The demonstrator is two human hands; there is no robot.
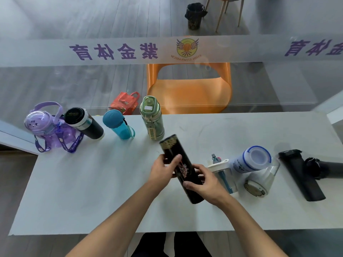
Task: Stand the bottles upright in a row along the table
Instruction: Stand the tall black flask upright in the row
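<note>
Both hands clasp a tall black cylindrical flask with gold print (181, 168): right hand (203, 184) near its lower end, left hand (162, 168) at mid-body. Its long axis tilts up-left from the grip toward the upright green strapped bottle (152, 118), the row's open end.

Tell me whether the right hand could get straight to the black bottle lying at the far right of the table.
Probably not yet. The right hand and left hand both grip the black patterned bottle, and toppled bottles, including the white bottle with blue rim, lie between it and the matte black bottle.
</note>
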